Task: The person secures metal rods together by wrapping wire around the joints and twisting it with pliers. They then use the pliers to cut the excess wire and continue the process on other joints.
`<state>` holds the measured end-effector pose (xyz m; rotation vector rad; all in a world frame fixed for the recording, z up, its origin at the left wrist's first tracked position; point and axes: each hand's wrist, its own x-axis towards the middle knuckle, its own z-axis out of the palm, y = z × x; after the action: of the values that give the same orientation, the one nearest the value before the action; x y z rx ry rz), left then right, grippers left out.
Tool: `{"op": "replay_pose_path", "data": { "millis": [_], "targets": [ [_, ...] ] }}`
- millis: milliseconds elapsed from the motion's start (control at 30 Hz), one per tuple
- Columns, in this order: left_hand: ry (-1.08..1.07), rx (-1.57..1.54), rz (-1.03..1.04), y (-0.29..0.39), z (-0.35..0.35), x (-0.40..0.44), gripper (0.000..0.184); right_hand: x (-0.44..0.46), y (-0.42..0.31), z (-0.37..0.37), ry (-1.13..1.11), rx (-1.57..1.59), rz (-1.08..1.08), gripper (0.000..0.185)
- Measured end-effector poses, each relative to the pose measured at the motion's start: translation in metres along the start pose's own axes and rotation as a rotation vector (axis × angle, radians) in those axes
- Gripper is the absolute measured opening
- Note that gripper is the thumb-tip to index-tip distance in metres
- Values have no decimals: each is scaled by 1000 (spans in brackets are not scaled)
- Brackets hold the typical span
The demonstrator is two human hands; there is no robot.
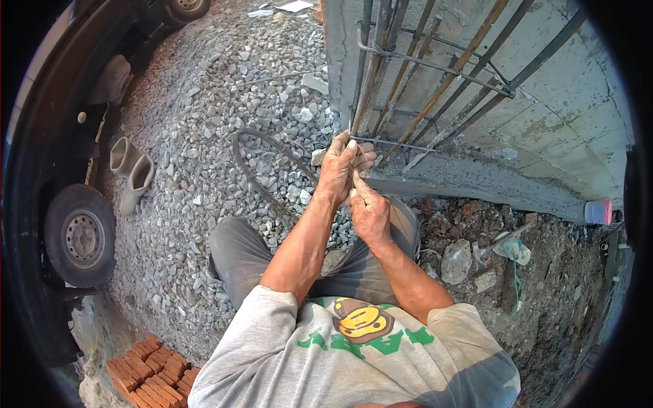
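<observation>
Steel reinforcing bars (pixel 408 75) rise from a concrete ledge, crossed by thin metal ties. My left hand (pixel 338 166) is at the foot of the leftmost bars, its fingers closed round the end of a thin tie bar (pixel 394 143). Just below and to the right, my right hand (pixel 371 211) is closed with the index finger pointing up towards the left palm. What it holds, if anything, is too small to make out.
Grey gravel (pixel 197 170) carries a looped dark hose (pixel 248 170) and a pair of boots (pixel 132 173). A vehicle wheel (pixel 83 236) is at the left, bricks (pixel 153 374) at lower left. A concrete wall (pixel 544 129) and a pink-and-white container (pixel 598 212) lie right.
</observation>
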<state>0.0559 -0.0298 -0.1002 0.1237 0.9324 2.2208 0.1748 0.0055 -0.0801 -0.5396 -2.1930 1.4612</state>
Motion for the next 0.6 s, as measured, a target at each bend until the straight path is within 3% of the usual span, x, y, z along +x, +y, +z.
{"op": "replay_pose_path", "data": {
  "millis": [33,167,200,467,533,600],
  "targets": [
    [-33,8,16,1,1,1,46,2,4,-1,50,-108,-225,36],
    [39,129,33,0,3,3,45,15,4,-21,-1,-108,-104,25],
    [92,159,48,1,12,0,41,22,0,-21,79,-100,-165,17],
    [155,222,126,-3,16,3,37,37,-12,-19,121,-303,-56,16],
    [156,253,90,2,13,-1,36,49,-14,-18,333,-266,-214,14],
    [159,292,75,2,16,2,34,65,-12,-19,330,-289,-253,14]
  ]
}}
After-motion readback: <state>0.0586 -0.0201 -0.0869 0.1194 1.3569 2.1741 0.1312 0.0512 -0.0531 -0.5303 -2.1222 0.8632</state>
